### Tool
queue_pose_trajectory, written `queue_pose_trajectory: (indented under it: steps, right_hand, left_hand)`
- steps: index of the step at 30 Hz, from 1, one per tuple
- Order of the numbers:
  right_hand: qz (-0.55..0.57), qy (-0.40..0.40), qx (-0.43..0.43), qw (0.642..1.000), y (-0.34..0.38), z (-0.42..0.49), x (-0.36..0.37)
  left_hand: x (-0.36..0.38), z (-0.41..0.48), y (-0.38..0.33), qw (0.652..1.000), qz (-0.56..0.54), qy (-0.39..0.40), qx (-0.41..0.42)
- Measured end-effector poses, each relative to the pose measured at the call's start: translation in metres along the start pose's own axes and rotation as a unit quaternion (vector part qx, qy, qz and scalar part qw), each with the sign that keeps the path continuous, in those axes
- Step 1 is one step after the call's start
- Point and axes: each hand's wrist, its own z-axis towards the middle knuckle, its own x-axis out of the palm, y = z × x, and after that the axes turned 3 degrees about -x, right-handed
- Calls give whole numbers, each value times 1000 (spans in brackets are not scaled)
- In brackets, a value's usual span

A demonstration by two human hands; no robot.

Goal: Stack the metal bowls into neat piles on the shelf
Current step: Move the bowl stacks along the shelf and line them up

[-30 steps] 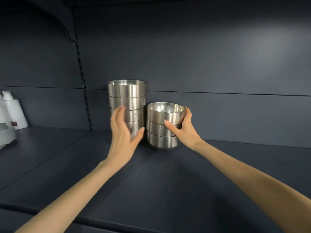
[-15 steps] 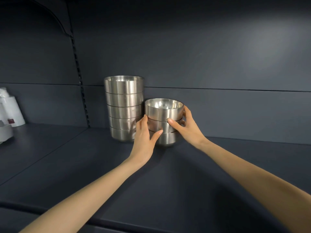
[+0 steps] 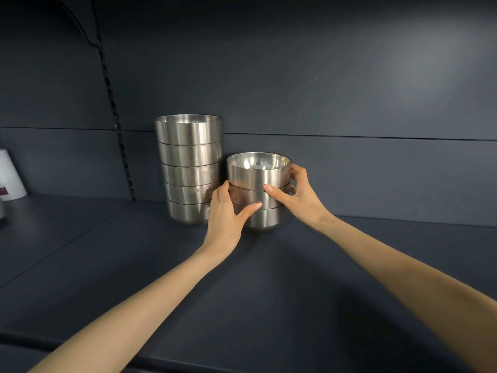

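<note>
Since a second ago the left grip [image 3: 226, 219] has crossed from the tall pile [image 3: 189, 168] to the short pile [image 3: 258, 176]. It now meets the right grip [image 3: 301, 200], which has stayed on the far side.

- Position: the short pile, three nested metal bowls, stands on the shelf [image 3: 242, 292] just beside the five-bowl tall pile. I cannot tell whether the two touch.
- Left grip: curled round the middle bowl, thumb across the front, fingers tucked between the piles.
- Right grip: thumb pressed on the seam under the top bowl, fingers wrapped round the right flank.
- Handling, my judgement: steel, so stiff and not fragile, and three together are moderately light. The brushed walls look slick and taper downward.
- Hold: opposed palms low on the pile seem safest. Squeezing only the top bowl would likely lift it free of the nest.
- Risk: knocking the tall neighbour.
</note>
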Motion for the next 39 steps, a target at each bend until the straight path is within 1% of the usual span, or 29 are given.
queue_pose_trajectory:
  steps: [4, 7, 11, 17, 19, 21, 23, 24, 26, 28, 30, 32, 34, 36, 39]
  right_hand:
    - [-5, 6, -1, 1000, -3, 0, -3]
    - [-6, 14, 3, 1000, -4, 1, -6]
    - [-12, 20, 0, 1000, -4, -2, -6]
    - [-15, 21, 0, 1000, 3, -9, 0]
    - [-28, 36, -1, 999, 8, -12, -1]
    - [-61, 68, 5, 996, 8, -18, -6]
    - [-143, 112, 33, 983, 8, -30, -14]
    - [-201, 131, 54, 969, 8, -38, -18]
    - [-329, 155, 77, 928, 10, -54, -28]
    - [-415, 155, 73, 894, 19, -67, -38]
    - [-456, 126, 60, 879, 31, -82, -47]
    - [-480, 86, 48, 872, 41, -97, -55]
    - [-502, 48, 44, 863, 51, -114, -63]
    - [-511, 24, 59, 857, 61, -132, -72]
    - [-521, 26, 110, 846, 74, -162, -85]
  left_hand:
    - [-2, 2, -1, 1000, -22, 7, -1]
    - [-4, 2, -3, 999, -38, 13, 17]
    - [-2, 2, -8, 999, -32, 0, 36]
    - [-1, -3, -14, 1000, 7, 0, 29]
    - [-4, -6, -16, 999, 30, 18, 22]
    - [-10, -10, -15, 996, 69, 46, 22]
    - [-21, -15, -13, 988, 127, 85, 21]
    - [-27, -19, -12, 981, 160, 107, 25]
    - [-42, -27, -13, 960, 234, 143, 55]
    - [-55, -37, -16, 925, 329, 159, 103]
    - [-63, -43, -20, 888, 409, 155, 143]
    - [-69, -48, -25, 866, 453, 146, 155]
    - [-73, -54, -32, 855, 470, 141, 165]
    - [-76, -59, -36, 852, 475, 141, 170]
    - [-75, -64, -46, 861, 453, 152, 172]
